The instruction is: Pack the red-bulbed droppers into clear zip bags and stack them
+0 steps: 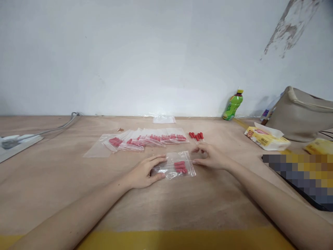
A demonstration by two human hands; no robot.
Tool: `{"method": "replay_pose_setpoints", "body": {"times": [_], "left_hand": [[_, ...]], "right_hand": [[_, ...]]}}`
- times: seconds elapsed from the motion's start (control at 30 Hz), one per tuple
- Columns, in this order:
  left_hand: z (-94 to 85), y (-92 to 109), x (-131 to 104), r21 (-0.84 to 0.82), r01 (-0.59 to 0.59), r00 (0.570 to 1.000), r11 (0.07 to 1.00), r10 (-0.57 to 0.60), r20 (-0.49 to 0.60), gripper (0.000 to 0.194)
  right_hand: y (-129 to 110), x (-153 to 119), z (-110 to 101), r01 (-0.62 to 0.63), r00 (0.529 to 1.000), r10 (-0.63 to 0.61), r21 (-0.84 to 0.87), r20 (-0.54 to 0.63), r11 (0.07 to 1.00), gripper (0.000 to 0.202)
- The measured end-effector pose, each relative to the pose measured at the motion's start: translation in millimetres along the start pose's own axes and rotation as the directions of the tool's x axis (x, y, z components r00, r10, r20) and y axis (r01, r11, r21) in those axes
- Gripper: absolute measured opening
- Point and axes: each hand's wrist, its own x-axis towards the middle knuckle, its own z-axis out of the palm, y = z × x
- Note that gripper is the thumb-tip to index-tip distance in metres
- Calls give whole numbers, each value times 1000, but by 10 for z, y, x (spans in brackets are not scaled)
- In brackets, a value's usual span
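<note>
A clear zip bag (168, 173) with several small red pieces (180, 166) in it lies flat on the table in front of me. My left hand (145, 172) rests at the bag's left end, thumb and fingers apart and touching the plastic. At the right edge of the bag is my right hand (208, 156), its thumb near the plastic and its fingers curved but apart. Just beyond that hand lie several loose red-headed pieces (196, 136) with thin pale stems. A fanned row of filled clear bags (148, 138) with similar red pieces lies behind the left hand.
A stack of clear bags (164, 119) lies by the wall. To the right are a green bottle (233, 106), a tissue pack (266, 139), a beige bag (299, 114) and a dark-edged flat object (299, 184), partly blurred. A grey cable (54, 129) runs along the left.
</note>
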Motion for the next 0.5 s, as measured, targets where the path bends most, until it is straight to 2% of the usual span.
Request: {"method": "replay_pose_setpoints", "body": {"times": [0.1,0.17,0.23,0.3,0.4,0.5], "left_hand": [[2,-9,0,-5,2,1000,1000,-2,-6,48],[6,-15,1,-12,-6,1000,1000,6,-12,48],[8,-16,3,-14,-10,1000,1000,10,-11,48],[7,-13,2,-12,-7,1000,1000,7,-10,48],[0,-4,-2,-10,4,1000,1000,-4,-4,50],[-5,2,-4,-5,17,1000,1000,-17,5,52]], "right_hand": [[49,-116,-188,-85,987,96,-87,130,992,35],[45,-167,-258,-118,965,133,-79,227,990,28],[23,-186,-275,-135,954,145,-57,261,989,21],[6,-177,-250,-123,963,129,-41,237,992,18],[18,-134,-157,-69,988,68,6,139,998,16],[69,-86,-13,-62,998,59,163,23,985,17]]}}
